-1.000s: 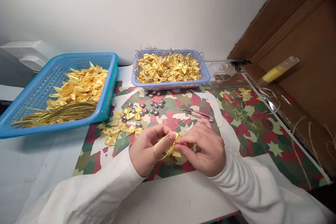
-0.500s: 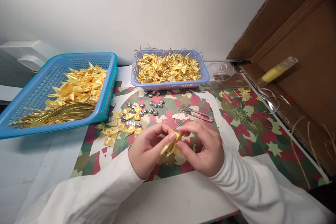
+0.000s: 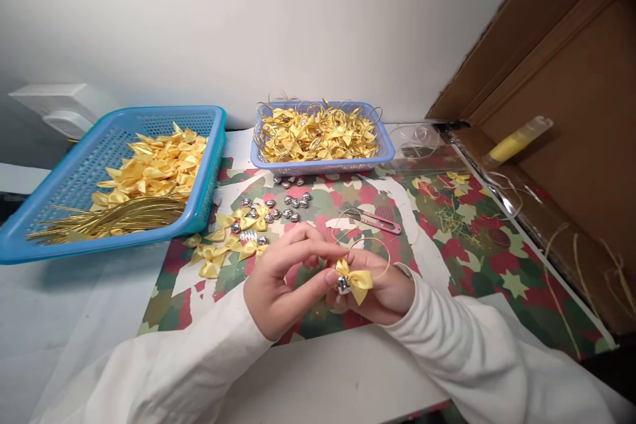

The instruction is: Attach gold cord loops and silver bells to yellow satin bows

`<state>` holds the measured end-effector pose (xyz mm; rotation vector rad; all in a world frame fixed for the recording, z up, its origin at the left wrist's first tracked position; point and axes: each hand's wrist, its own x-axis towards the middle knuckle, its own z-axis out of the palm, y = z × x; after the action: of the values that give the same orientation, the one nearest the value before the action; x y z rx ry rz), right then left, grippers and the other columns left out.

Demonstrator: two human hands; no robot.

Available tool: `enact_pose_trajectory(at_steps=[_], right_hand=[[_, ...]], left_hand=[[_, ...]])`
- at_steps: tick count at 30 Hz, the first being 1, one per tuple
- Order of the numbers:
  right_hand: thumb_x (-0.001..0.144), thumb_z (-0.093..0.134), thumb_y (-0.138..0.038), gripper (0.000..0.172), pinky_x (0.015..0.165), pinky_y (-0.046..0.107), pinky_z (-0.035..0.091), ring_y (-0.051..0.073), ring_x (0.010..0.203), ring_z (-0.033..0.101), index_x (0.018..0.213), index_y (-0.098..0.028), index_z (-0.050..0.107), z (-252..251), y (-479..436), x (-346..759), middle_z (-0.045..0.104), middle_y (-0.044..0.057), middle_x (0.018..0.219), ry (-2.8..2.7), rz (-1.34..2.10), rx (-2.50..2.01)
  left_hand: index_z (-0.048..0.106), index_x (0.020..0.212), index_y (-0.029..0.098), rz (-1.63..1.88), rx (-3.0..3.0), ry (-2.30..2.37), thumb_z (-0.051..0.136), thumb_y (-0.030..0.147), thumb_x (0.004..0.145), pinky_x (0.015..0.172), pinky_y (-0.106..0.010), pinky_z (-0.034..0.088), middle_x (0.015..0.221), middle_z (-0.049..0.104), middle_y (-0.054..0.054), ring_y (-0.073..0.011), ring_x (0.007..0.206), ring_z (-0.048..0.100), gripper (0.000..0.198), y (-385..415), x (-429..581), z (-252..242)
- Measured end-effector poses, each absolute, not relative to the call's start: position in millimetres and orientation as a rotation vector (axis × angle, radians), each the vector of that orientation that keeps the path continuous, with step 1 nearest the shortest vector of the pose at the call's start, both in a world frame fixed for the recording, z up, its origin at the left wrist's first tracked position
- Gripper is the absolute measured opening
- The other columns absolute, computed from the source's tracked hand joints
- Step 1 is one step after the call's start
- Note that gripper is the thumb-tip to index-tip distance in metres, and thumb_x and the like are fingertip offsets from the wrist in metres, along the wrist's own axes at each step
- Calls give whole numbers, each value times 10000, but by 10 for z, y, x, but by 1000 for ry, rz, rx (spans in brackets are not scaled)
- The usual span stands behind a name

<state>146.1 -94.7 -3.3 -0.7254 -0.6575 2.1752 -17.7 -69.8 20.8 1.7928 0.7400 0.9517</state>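
Observation:
A yellow ribbon bow point(image 3: 360, 279) with a small silver jingle bell point(image 3: 344, 285) at its middle sits between my hands, its front facing up. My left hand point(image 3: 285, 278) pinches its left side with thumb and forefinger. Behind and under the bow, my right hand point(image 3: 390, 288) is closed against it, its fingertips mostly hidden. A thin gold cord point(image 3: 388, 255) loops up from the bow over the right hand. Loose yellow bows point(image 3: 211, 257) and silver bells point(image 3: 297, 202) lie to the left and beyond the hands.
On the left stands a blue basket point(image 3: 211, 172) of yellow bows and gold cords. A smaller blue basket point(image 3: 318, 165) at the back holds bows with cord loops. Pink-handled thread snips point(image 3: 380, 222) lie beyond my hands. A cardboard wall point(image 3: 561, 93) rises on the right.
The bow has turned over so its front and the bell now show, and the gold cord loop stands out on the right. My right hand has moved beneath the bow.

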Motion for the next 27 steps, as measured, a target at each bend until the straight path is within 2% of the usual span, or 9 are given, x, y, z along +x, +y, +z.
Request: enact_pose_trajectory(at_steps=[5, 9, 11, 15, 17, 20, 24, 27], right_hand=[[617, 767, -265, 276, 513, 220, 361, 70, 504, 438, 691, -160, 522, -33, -988, 1425, 479, -41, 586, -367, 2378, -629], [623, 742, -266, 252, 515, 225, 374, 81, 530, 458, 710, -159, 532, -52, -980, 1447, 501, -24, 629, -494, 2294, -774], [679, 694, -283, 202, 530, 235, 398, 103, 582, 490, 765, -171, 550, -38, -953, 1500, 531, -5, 688, -671, 1947, -975], [792, 583, -231, 114, 689, 305, 465, 163, 790, 557, 905, -216, 573, 88, -895, 1662, 581, 34, 858, -1105, 808, -1120], [789, 579, -163, 122, 771, 355, 454, 190, 862, 567, 894, -223, 596, 176, -886, 1721, 611, 46, 894, -1506, 553, -1052], [757, 595, -110, 139, 770, 370, 425, 189, 806, 584, 848, -214, 601, 255, -887, 1751, 656, 30, 836, -1939, 492, -1019], [779, 558, -116, 89, 738, 343, 411, 163, 712, 568, 787, -205, 559, 239, -879, 1751, 649, 5, 739, -2007, 597, -1065], [801, 534, -99, 113, 752, 335, 409, 160, 722, 563, 757, -201, 546, 213, -871, 1758, 634, 1, 715, -2027, 661, -1068]], left_hand=[[681, 844, 166, 851, 1751, 762, 543, 231, 851, 656, -280, 434, 743, 606, -50, -161, 721, 535, 153, -664, -170, 273], [628, 723, 156, 798, 1748, 808, 571, 238, 827, 617, -271, 432, 702, 618, -47, -152, 677, 544, 144, -633, -174, 296], [615, 735, 157, 777, 1740, 862, 551, 254, 843, 586, -258, 430, 720, 634, -50, -143, 658, 547, 159, -622, -190, 300], [616, 747, 165, 773, 1867, 991, 552, 269, 839, 545, -237, 419, 677, 636, -25, -119, 580, 522, 153, -603, -234, 328], [616, 784, 173, 757, 1940, 985, 560, 248, 833, 546, -226, 419, 692, 641, -13, -114, 587, 541, 105, -601, -247, 347], [609, 833, 184, 756, 1983, 959, 555, 219, 838, 555, -217, 419, 743, 652, -9, -109, 609, 560, 65, -609, -248, 357], [616, 802, 194, 761, 2021, 952, 513, 222, 857, 602, -238, 430, 738, 654, -19, -125, 636, 552, 121, -617, -240, 345], [610, 795, 195, 744, 2088, 890, 513, 209, 838, 620, -256, 434, 725, 653, -26, -134, 636, 533, 107, -601, -255, 353]])
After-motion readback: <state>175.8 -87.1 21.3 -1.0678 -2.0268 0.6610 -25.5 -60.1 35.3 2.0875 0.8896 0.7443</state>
